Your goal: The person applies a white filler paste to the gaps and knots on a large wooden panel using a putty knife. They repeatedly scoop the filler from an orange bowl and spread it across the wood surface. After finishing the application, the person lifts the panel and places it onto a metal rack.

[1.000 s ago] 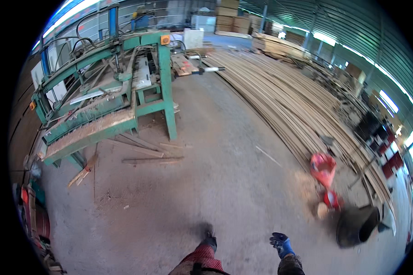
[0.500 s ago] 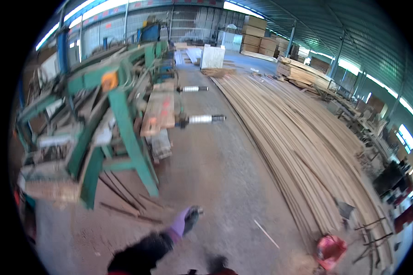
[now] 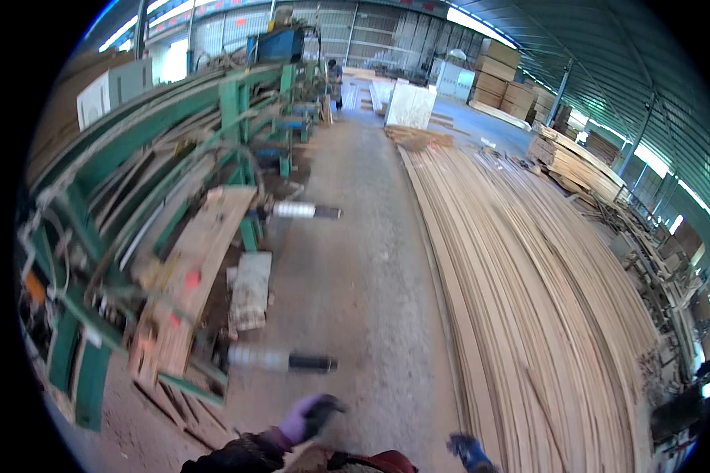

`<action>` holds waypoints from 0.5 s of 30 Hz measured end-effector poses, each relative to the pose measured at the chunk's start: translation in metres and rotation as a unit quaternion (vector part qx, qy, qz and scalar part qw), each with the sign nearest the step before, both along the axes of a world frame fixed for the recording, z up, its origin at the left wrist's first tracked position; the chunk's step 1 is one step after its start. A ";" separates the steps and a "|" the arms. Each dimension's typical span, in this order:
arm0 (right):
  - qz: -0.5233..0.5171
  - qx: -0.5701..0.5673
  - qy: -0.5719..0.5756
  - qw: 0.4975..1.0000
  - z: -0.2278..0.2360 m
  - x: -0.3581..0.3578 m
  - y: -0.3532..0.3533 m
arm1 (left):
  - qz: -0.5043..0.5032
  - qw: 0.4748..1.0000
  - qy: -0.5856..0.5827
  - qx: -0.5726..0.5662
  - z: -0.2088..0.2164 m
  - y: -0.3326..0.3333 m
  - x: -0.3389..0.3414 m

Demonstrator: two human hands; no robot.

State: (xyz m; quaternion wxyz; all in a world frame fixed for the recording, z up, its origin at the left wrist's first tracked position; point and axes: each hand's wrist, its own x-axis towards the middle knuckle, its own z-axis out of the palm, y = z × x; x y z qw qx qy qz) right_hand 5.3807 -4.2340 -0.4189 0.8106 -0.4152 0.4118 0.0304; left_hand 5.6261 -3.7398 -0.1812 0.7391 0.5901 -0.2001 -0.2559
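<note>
Corrugated roofing [image 3: 576, 35] covers the workshop, above a dusty floor [image 3: 379, 276]. We take the pile of wood strips [image 3: 528, 299] as the reference; it lies lengthwise on the floor. Left of the pile, across an aisle, stands a green machine [image 3: 106, 154]. A plank [image 3: 197, 276] with red marks lies along the machine's pile-facing side. From that side, a near bar [image 3: 284, 359] and a far bar [image 3: 308, 210], both white and black, point toward the pile.

Our left hand [image 3: 312, 418], in a purple and dark glove, is left of the pile, near the near bar. Our right hand [image 3: 469, 449], in a blue glove, is at the pile's near left edge; we cannot tell whether they touch. Both hands are blurred, so we cannot tell whether either is open or closed.

Beyond the pile's far end, we see a pale upright block [image 3: 410, 106] and, farther right, brown stacks [image 3: 497, 71].
</note>
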 end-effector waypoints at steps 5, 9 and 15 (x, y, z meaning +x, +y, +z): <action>0.340 -0.351 0.175 0.855 0.016 0.143 -0.083 | -0.099 0.946 -0.285 0.120 0.050 -0.191 0.274; 0.280 -0.532 0.205 0.772 -0.057 0.276 -0.342 | 0.046 0.991 -0.119 -0.027 -0.027 -0.351 0.470; 0.145 0.038 0.156 0.976 -0.085 0.808 -0.486 | 0.330 0.914 0.212 0.104 -0.157 -0.349 0.591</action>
